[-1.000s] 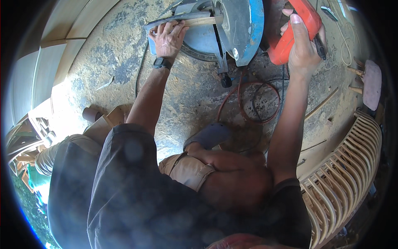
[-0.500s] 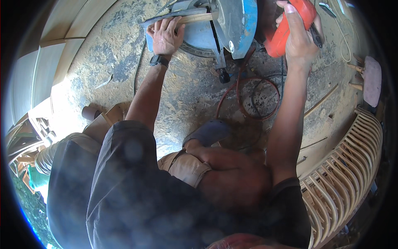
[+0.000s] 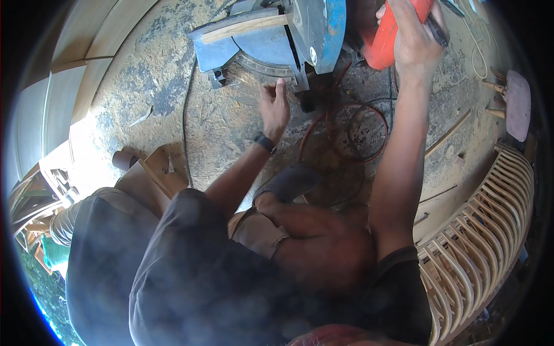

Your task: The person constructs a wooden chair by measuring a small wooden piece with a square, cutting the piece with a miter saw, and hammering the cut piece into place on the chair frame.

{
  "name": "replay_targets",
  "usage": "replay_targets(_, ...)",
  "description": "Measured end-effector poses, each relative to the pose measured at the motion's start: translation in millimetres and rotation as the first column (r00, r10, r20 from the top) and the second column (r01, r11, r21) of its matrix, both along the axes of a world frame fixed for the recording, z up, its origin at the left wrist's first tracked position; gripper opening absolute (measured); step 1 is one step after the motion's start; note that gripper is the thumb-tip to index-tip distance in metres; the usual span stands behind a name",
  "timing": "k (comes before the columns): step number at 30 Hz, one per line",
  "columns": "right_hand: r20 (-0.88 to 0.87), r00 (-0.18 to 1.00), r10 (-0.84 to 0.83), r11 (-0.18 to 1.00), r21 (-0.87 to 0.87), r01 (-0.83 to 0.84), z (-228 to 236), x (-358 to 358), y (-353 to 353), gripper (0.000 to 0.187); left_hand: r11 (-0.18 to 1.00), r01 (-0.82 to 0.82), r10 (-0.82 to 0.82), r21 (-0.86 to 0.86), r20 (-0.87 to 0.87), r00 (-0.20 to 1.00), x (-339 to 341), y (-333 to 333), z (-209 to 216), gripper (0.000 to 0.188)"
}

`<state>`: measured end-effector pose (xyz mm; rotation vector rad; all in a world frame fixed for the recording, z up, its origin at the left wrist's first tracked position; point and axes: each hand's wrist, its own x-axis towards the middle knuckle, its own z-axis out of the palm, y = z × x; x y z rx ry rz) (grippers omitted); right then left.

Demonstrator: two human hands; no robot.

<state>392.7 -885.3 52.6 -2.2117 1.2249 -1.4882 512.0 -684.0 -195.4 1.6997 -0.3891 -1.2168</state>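
Upper right, right hand holding red handle, upper middle, left hand, fingers curled, can't tell if empty, near blue saw

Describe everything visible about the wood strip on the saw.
The wood strip is pale tan, narrow, straight and long-edged, with faint grain-like streaks. It lies flat on the blue-grey saw table, alongside the fence, slanting upward to the right in the picture. Its left end is in plain view; its right end reaches the blade guard's edge, so any part beyond is hidden. Neither the left hand nor the right hand touches it.
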Motion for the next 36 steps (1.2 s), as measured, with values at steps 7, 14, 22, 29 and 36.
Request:
replay_targets(7,0.301,0.953,0.041,0.892,0.419,-0.171,37,2,-19,0.016,0.975,-0.223,0.096,0.004,-0.910,0.403,-21,-34,4,0.110)
replay_targets(14,0.314,0.947,0.062,0.889,0.414,-0.195,37,10,-19,0.016,0.954,-0.298,0.055,-0.019,-0.970,0.236,-10,-28,-34,0.116)
replay_targets(22,0.301,0.952,0.049,0.891,0.417,-0.178,35,7,-19,0.016,0.952,-0.306,0.089,0.003,-0.959,0.268,-15,-31,-33,0.112)
replay_targets(29,0.340,0.939,0.057,0.888,0.413,-0.203,35,9,-18,0.016,0.943,-0.326,0.159,0.061,-0.946,0.283,-19,-34,-33,0.108)
replay_targets(36,0.312,0.948,0.059,0.898,0.399,-0.187,34,7,-13,0.016,0.928,-0.353,0.253,0.115,-0.893,0.373,-25,-39,-19,0.111)
